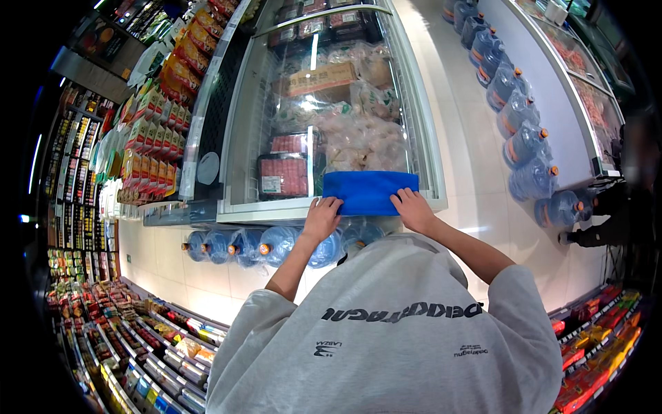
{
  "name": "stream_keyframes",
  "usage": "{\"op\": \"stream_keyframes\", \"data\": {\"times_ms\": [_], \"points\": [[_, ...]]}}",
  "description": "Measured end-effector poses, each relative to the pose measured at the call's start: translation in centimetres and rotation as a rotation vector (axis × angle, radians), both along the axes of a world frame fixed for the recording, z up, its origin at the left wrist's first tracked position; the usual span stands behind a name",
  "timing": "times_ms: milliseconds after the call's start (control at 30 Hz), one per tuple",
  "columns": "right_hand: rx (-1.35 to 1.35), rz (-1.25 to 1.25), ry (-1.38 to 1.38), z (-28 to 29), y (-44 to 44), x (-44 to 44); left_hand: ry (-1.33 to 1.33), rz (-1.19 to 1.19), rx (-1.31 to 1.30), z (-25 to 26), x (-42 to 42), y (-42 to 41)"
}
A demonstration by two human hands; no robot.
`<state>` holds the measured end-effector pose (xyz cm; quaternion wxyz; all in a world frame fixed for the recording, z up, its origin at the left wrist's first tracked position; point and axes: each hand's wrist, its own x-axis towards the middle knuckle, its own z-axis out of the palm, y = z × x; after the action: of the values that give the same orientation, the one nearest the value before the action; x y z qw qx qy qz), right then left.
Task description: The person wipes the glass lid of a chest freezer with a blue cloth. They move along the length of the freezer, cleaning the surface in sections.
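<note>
A folded blue cloth [368, 193] lies flat on the near edge of a chest freezer [274, 211] with a glass top. My left hand [323, 215] rests at the cloth's left edge, its fingers on the corner. At the right edge, my right hand [412, 207] has thumb and fingers on the cloth's other corner. Whether the fingers pinch the cloth or only press on it is hard to tell. Under the glass are packs of rolled meat [283, 176], bagged poultry [364, 137] and a cardboard box [321, 80].
Large blue water bottles [279, 243] stand on the floor below the freezer's near side, and more bottles [525, 142] line the right aisle. Snack shelves [155, 357] are at lower left, hanging packets [150, 139] at left. A person in dark clothes [615, 217] is at the far right.
</note>
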<state>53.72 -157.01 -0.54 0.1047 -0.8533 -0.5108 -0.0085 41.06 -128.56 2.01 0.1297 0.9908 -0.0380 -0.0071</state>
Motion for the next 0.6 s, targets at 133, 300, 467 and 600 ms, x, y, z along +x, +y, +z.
{"op": "stream_keyframes", "data": {"times_ms": [133,300,467,600], "points": [[0.105,0.035,0.203,-0.4,-1.1,1.0,-0.030,-0.016,-0.047,-0.4,0.3,1.1],[0.310,-0.144,0.456,0.7,-1.3,3.2,-0.134,0.098,-0.240,1.0,2.1,1.1],[0.467,-0.286,0.933,5.1,-0.3,7.5,-0.018,0.279,-0.741,5.8,5.4,2.9],[0.388,-0.272,1.472,8.1,-0.7,10.0,0.321,0.283,-0.911,9.4,7.3,4.9]]}}
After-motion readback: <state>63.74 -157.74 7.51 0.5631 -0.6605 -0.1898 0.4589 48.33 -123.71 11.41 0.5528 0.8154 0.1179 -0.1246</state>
